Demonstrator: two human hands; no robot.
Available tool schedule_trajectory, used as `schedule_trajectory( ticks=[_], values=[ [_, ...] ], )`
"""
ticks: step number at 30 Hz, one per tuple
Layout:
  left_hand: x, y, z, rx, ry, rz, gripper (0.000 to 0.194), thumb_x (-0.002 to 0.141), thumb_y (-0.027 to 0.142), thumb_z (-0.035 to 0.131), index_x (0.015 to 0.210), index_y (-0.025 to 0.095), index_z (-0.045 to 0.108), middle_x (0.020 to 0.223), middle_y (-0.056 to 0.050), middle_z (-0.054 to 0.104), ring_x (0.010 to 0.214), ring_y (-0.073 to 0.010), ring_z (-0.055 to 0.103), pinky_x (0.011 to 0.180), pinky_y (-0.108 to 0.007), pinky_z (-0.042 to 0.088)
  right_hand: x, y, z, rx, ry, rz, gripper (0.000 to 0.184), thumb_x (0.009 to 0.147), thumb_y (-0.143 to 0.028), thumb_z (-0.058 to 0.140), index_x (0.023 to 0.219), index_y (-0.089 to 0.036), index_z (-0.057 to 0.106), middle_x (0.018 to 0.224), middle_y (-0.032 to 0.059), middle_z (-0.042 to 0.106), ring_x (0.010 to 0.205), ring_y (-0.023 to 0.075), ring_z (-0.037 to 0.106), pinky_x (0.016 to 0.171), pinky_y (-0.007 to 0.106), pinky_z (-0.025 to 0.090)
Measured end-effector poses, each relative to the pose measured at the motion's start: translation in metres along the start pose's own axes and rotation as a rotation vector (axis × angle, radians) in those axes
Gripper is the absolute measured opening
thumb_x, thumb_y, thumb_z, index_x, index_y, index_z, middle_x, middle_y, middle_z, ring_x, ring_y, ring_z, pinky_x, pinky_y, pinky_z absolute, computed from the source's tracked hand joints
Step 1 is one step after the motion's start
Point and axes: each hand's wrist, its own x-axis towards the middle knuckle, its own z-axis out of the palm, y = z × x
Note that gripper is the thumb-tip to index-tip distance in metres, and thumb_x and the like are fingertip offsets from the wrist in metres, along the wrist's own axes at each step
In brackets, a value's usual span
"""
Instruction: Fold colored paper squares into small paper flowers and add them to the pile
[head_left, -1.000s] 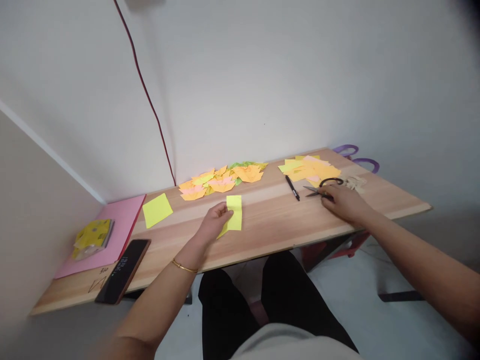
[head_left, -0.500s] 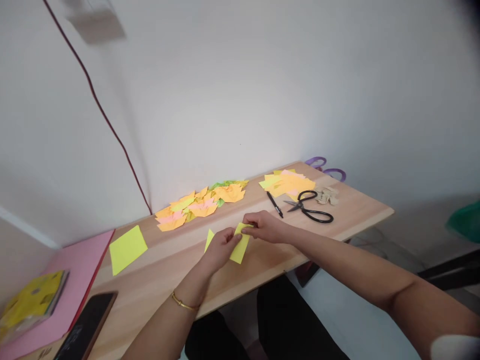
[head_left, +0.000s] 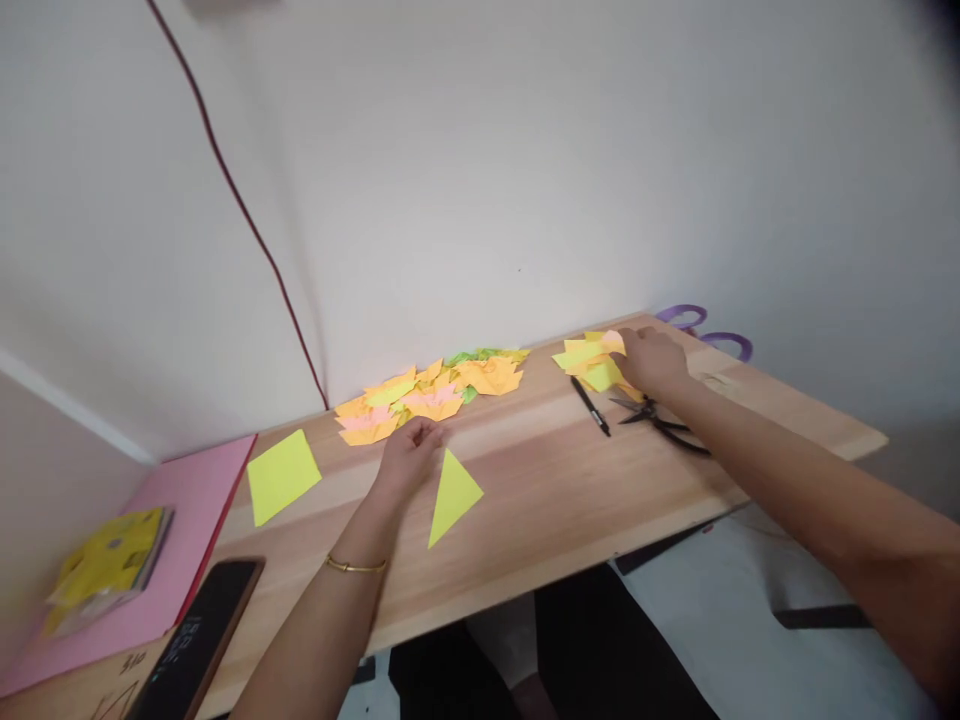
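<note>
My left hand [head_left: 409, 455], with a gold bangle on its wrist, hovers over the middle of the table. Its fingers are curled together and nothing shows in them. Just to its right lies a yellow paper triangle [head_left: 454, 496]. At the right back, my right hand [head_left: 654, 362] reaches over a pile of cut paper pieces [head_left: 576, 355] in orange, yellow and pink. Its thumb and fingers close on the edge of a yellow paper piece [head_left: 602, 376] on top of the pile; its fingertips are partly hidden.
Folded paper shapes [head_left: 435, 395] line the wall. A black pen [head_left: 591, 406] and black scissors [head_left: 651, 414] lie below my right hand, purple scissors [head_left: 726, 345] behind it. At left are a yellow sheet [head_left: 285, 477], phone [head_left: 196, 640], pink board [head_left: 202, 500] and yellow packet [head_left: 112, 560].
My right hand has moved right and away to the paper pile, taking the yellow piece from between both hands. My left hand has let go and drawn back, uncovering the triangle.
</note>
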Motion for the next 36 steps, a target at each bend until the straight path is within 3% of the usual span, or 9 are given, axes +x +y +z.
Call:
schedule_trajectory(
  ticks=[2, 7, 11, 13, 16, 20, 26, 31, 36],
  values=[
    [0.003, -0.014, -0.004, -0.049, 0.129, 0.022, 0.016, 0.074, 0.033, 0.055, 0.069, 0.018, 0.056, 0.068, 0.001, 0.059, 0.066, -0.0127, 0.053, 0.065, -0.025, 0.041, -0.018, -0.025, 0.012, -0.005, 0.052, -0.176, 0.038, 0.082, -0.03, 0.046, 0.114, -0.012, 0.055, 0.11, 0.0191, 0.06, 0.097, 0.0294, 0.058, 0.08, 0.039, 0.044],
    [0.004, -0.034, -0.007, -0.04, 0.147, 0.01, 0.022, 0.075, 0.04, 0.055, 0.073, 0.018, 0.058, 0.064, 0.001, 0.058, 0.063, -0.0133, 0.052, 0.064, -0.025, 0.041, -0.107, -0.121, 0.052, 0.193, -0.327, -0.758, 0.053, 0.079, -0.049, 0.054, 0.124, -0.022, 0.051, 0.125, 0.0118, 0.057, 0.11, 0.0277, 0.054, 0.091, 0.039, 0.044],
    [0.001, -0.032, -0.012, -0.019, 0.131, 0.024, 0.023, 0.075, 0.04, 0.054, 0.073, 0.018, 0.059, 0.063, 0.002, 0.057, 0.063, -0.0131, 0.052, 0.064, -0.025, 0.04, -0.179, -0.147, 0.066, 0.143, -0.562, -1.063, 0.086, 0.07, -0.061, 0.058, 0.138, -0.015, 0.035, 0.141, 0.0173, 0.039, 0.132, 0.033, 0.03, 0.108, 0.048, 0.023],
    [0.001, -0.031, -0.012, -0.01, 0.135, 0.037, 0.023, 0.075, 0.039, 0.054, 0.072, 0.017, 0.059, 0.062, 0.002, 0.057, 0.062, -0.0126, 0.051, 0.063, -0.024, 0.04, -0.206, -0.14, 0.068, 0.147, -0.575, -1.078, 0.077, 0.077, -0.054, 0.056, 0.139, -0.014, 0.033, 0.143, 0.0155, 0.037, 0.134, 0.0305, 0.026, 0.11, 0.049, 0.015],
    [0.001, -0.031, -0.01, -0.003, 0.118, 0.061, 0.022, 0.075, 0.037, 0.054, 0.069, 0.017, 0.058, 0.062, 0.002, 0.056, 0.062, -0.0123, 0.05, 0.063, -0.024, 0.039, -0.229, -0.123, 0.067, 0.257, -0.508, -1.029, 0.028, 0.089, -0.028, 0.046, 0.114, -0.022, 0.057, 0.121, 0.0063, 0.061, 0.12, 0.0215, 0.046, 0.106, 0.044, 0.023],
    [-0.001, -0.029, -0.005, -0.097, 0.079, 0.073, 0.021, 0.075, 0.037, 0.056, 0.068, 0.017, 0.058, 0.062, 0.001, 0.056, 0.062, -0.0122, 0.051, 0.064, -0.024, 0.04, -0.208, -0.118, 0.05, 0.536, -0.462, -0.95, 0.017, 0.087, -0.019, 0.044, 0.088, -0.021, 0.061, 0.09, 0.0048, 0.068, 0.089, 0.015, 0.059, 0.088, 0.034, 0.04],
    [-0.007, -0.021, 0.009, -0.647, -0.095, 0.012, 0.031, 0.079, 0.045, 0.053, 0.082, 0.015, 0.062, 0.081, -0.006, 0.06, 0.077, -0.0153, 0.056, 0.069, -0.028, 0.046, -0.106, -0.154, 0.038, 0.811, -0.394, -0.354, 0.023, 0.084, -0.041, 0.049, 0.082, -0.019, 0.056, 0.077, 0.0017, 0.06, 0.07, 0.0149, 0.054, 0.062, 0.027, 0.042],
    [-0.005, -0.03, 0.016, -0.767, -0.12, -0.05, 0.024, 0.076, 0.039, 0.062, 0.079, 0.015, 0.06, 0.072, -0.002, 0.059, 0.065, -0.0111, 0.054, 0.065, -0.025, 0.044, -0.081, -0.169, 0.077, 0.832, -0.454, -0.373, 0.022, 0.077, -0.038, 0.057, 0.072, -0.017, 0.055, 0.071, -0.0007, 0.055, 0.065, 0.013, 0.05, 0.06, 0.026, 0.039],
    [0.002, -0.041, 0.016, -0.704, -0.045, -0.112, 0.022, 0.069, 0.034, 0.069, 0.069, 0.015, 0.058, 0.067, 0.001, 0.056, 0.06, -0.0098, 0.052, 0.062, -0.024, 0.042, -0.089, -0.155, 0.095, 0.891, -0.574, -0.446, 0.022, 0.076, -0.032, 0.059, 0.094, -0.019, 0.061, 0.088, 0.0019, 0.06, 0.078, 0.0159, 0.054, 0.067, 0.026, 0.041]
  ],
)
